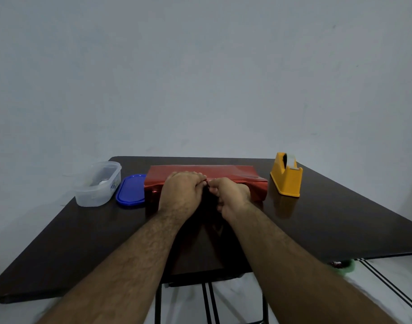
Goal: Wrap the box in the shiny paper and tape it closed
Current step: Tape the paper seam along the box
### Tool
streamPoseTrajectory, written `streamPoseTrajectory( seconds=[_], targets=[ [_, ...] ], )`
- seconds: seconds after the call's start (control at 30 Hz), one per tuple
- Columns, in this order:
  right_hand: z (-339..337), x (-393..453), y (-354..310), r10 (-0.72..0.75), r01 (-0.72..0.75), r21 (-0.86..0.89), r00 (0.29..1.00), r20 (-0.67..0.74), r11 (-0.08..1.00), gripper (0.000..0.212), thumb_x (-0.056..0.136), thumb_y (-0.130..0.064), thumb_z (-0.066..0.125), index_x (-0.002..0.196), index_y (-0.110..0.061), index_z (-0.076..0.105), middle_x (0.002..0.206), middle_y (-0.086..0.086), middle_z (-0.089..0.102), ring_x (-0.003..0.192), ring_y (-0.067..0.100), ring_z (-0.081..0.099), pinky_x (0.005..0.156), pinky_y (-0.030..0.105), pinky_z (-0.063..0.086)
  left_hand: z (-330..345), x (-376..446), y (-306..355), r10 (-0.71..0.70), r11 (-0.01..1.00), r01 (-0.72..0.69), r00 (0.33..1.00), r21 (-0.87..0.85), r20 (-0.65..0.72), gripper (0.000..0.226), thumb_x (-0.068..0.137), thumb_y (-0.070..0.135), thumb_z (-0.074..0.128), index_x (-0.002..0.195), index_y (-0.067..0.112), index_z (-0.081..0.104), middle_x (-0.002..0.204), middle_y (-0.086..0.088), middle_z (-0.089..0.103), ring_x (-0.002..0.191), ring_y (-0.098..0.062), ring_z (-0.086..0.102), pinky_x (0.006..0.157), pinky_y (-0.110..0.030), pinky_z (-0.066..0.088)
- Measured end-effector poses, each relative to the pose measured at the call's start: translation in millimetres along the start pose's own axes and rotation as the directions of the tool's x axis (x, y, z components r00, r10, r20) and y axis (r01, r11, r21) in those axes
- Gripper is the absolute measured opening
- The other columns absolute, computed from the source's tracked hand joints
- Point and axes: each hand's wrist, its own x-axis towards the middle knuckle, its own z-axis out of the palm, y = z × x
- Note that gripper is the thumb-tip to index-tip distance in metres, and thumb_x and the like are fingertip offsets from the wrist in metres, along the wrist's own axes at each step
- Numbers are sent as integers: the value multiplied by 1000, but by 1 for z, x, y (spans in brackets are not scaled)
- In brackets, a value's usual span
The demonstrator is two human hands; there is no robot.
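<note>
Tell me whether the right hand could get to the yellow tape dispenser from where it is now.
Probably yes. The tape dispenser stands on bare table just right of the red paper, nothing between it and the right hand; but that hand is busy on the paper and would have to let go.

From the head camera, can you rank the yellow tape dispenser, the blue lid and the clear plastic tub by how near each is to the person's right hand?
From the right hand:
1. Yellow tape dispenser, just to its right.
2. Blue lid, to the left, past the left hand.
3. Clear plastic tub, farthest left, beside the lid.
</note>
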Motion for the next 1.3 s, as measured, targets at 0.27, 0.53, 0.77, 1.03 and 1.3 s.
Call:
streamPoseTrajectory(
  seconds=[0.27,0.53,0.77,1.03,1.3],
  targets=[
    [-4,7,9,-38,35,-51,998,-42,998,16,79,-9,92,84,0,79,70,5,77,35,4,54,37,16,39,1,1,-2,-9,1000,9,1000,-9,6,28,102,26,66,127,22,79,130,5,77,125,-15,68,117,-40,41],
    [-8,15,19,-98,89,-177,994,-46,980,29,76,-23,97,82,-1,79,64,4,75,38,8,57,44,19,48,-2,-1,0,-3,1000,3,1000,-14,-1,26,101,25,69,124,20,80,126,3,78,122,-17,70,114,-41,44],
    [-1,14,19,-114,86,-307,991,-76,948,29,76,-27,97,80,-5,78,63,2,76,52,14,73,51,25,59,-2,-2,-2,-36,999,36,999,-13,4,28,103,27,67,129,21,78,131,4,76,127,-16,67,119,-39,40],
    [-23,5,9,-546,407,-785,831,106,467,17,83,-34,86,81,-23,73,79,-10,71,79,13,67,76,29,57,-3,-2,-1,-38,999,38,999,-34,-5,27,103,27,68,127,21,79,127,5,77,123,-13,68,116,-34,40],
    [-36,39,2,-737,718,-659,320,596,-222,15,92,-33,79,105,-29,84,93,-5,63,95,24,52,80,38,41,-4,-2,1,-44,998,43,999,-43,-12,27,102,25,68,126,21,79,125,5,78,121,-15,69,116,-37,43]
  ],
)
